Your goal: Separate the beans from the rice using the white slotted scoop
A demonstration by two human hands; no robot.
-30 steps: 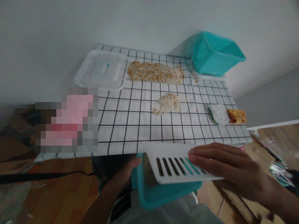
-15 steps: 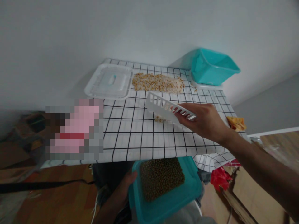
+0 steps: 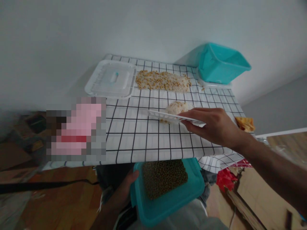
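My right hand (image 3: 213, 124) pinches one end of a white slotted plastic piece (image 3: 165, 115) between thumb and fingers, holding it nearly edge-on over the checked cloth. Just behind it is a small heap of white grains (image 3: 177, 107) mixed with a few tan beans, partly covered by the piece and my fingers. Below the table edge, my left hand (image 3: 126, 187) grips the left side of a turquoise plastic container (image 3: 172, 212) at my lap. Round brownish beans (image 3: 165, 179) fill part of it. Farther back, a strip of beans and white grains (image 3: 163, 81) lies spread on the cloth.
A clear lid (image 3: 110, 88) lies at the back left, and a turquoise bin (image 3: 220, 65) stands at the back right. A blurred pink item (image 3: 79, 124) is on the left. An orange-yellow crumpled thing (image 3: 245, 124) rests at the table's right edge.
The slotted piece has tilted flatter and dropped slightly, so the heap behind it now shows more. My left hand still holds the container. The view has shifted slightly.
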